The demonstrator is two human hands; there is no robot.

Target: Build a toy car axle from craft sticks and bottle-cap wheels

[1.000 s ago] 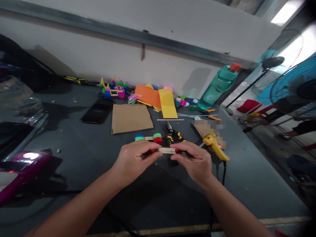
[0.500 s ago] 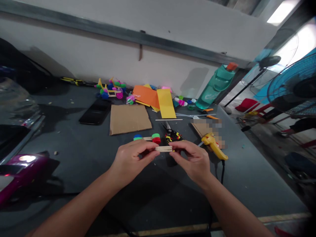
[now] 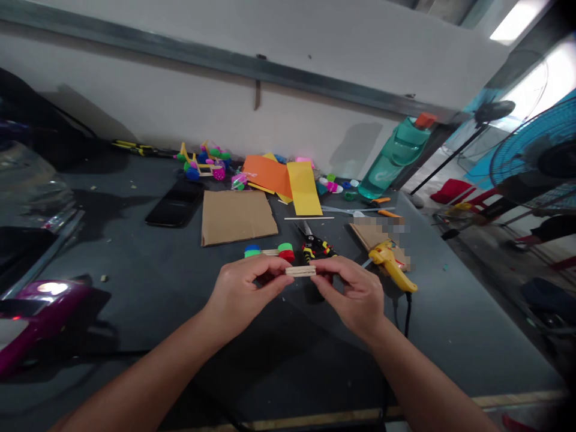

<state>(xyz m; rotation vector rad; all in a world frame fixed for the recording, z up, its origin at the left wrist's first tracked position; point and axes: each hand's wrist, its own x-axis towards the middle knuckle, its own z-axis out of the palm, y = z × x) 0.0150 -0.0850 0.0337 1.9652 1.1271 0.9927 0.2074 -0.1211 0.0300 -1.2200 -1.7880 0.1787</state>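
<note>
Craft-stick stack (image 3: 300, 271) is the piece in hand. Head view: it sits level in the air above the grey work table (image 3: 135, 270), a short layered bundle; exact stick count unclear at this resolution. Left hand (image 3: 245, 291) pinches one end and right hand (image 3: 353, 294) pinches the other, both narrow grips with fingers curled round the stack. Step in hand looks like squeezing or aligning the layers; can't tell if there's glue between them. Next move needs one hand freed, since both are tied up on the stack. Just behind it: stick axle (image 3: 269, 252) with bottle-cap wheels, and tin snips (image 3: 315, 249) with yellow-and-black grips. Yellow hot glue gun (image 3: 390, 264) lies right of the right hand on a cardboard piece (image 3: 369, 237), partly pixelated, with its black cord (image 3: 407, 318) running toward the person. Farther back: cardboard sheet (image 3: 238, 217), orange paper (image 3: 265, 175), yellow paper (image 3: 305, 188), stick toy (image 3: 202, 167) with cap wheels, black phone (image 3: 176, 204), teal water bottle (image 3: 393, 159). Pedestal fan (image 3: 535, 150) stands off to the right.
</note>
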